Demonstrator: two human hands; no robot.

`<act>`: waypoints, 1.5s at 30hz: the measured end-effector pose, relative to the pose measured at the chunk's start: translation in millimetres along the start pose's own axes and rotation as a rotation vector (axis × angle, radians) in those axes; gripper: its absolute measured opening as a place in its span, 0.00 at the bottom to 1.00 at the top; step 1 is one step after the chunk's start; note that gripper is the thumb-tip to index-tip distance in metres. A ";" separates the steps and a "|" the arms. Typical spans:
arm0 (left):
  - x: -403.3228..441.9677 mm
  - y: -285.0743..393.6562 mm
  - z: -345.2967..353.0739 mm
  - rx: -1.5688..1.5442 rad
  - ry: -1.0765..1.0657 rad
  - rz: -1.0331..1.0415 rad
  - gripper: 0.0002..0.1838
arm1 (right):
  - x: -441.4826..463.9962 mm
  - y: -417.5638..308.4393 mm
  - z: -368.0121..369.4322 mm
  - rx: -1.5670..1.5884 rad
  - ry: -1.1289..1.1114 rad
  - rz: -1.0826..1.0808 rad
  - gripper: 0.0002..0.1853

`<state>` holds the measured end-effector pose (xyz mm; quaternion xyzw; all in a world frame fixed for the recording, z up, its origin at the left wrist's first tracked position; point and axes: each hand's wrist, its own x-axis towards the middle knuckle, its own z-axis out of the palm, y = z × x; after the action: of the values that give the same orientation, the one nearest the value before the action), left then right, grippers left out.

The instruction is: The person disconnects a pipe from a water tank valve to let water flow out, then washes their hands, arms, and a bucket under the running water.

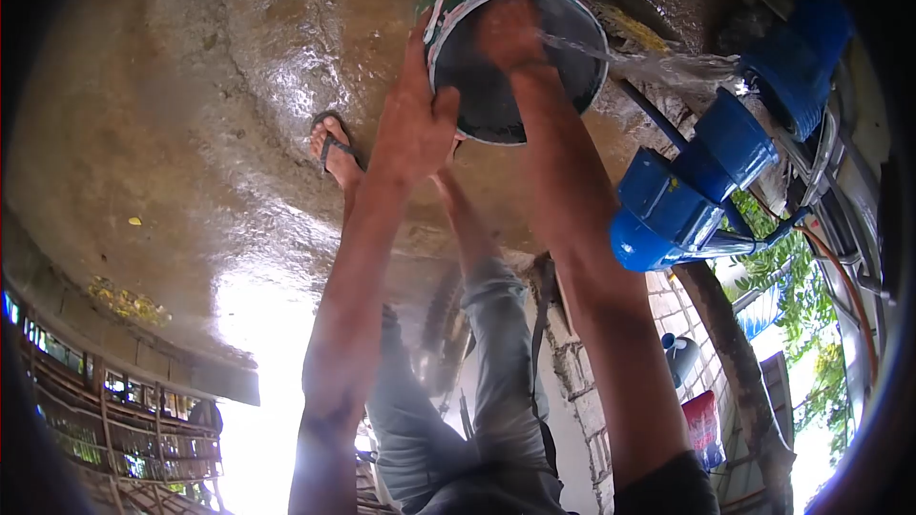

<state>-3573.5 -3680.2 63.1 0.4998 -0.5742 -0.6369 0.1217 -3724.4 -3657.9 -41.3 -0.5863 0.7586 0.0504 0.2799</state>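
A bucket (520, 57) with a white handle is tipped so that its dark inside shows. My left hand (420, 119) grips its left side, with the thumb near the rim. Inside the bucket is my right hand (509, 30), its fingers blurred by motion; whether it holds anything does not show. From the right, a stream of water (668, 67) runs into the bucket. It comes from the mouth of a large blue pipe or container (787, 72). More blue containers (658, 210) hang just below that one, right of my right forearm.
The wet brown floor (181, 95) shines around my sandalled foot (334, 145). At the lower left stands a slatted wooden fence (124, 429). A tree trunk (730, 353), a block wall (587, 401) and a red packet (701, 424) are at the lower right.
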 end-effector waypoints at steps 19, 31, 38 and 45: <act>-6.0 3.6 11.9 -0.153 -0.040 -0.095 0.41 | -0.6 12.3 25.4 -0.092 0.152 0.160 0.14; -12.7 10.1 9.3 -0.122 -0.013 -0.072 0.41 | -19.7 4.3 -7.3 0.061 -0.434 0.274 0.17; -9.7 2.4 2.8 -0.124 -0.033 -0.122 0.40 | -4.4 -0.6 -3.6 0.001 -0.214 -0.109 0.17; -3.6 15.2 12.7 0.008 0.031 -0.055 0.40 | -34.8 9.1 16.6 0.059 -0.122 0.100 0.24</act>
<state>-3588.0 -3674.6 75.8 0.5258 -0.5608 -0.6299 0.1111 -3721.3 -3618.4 -40.7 -0.5349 0.7697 0.0776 0.3397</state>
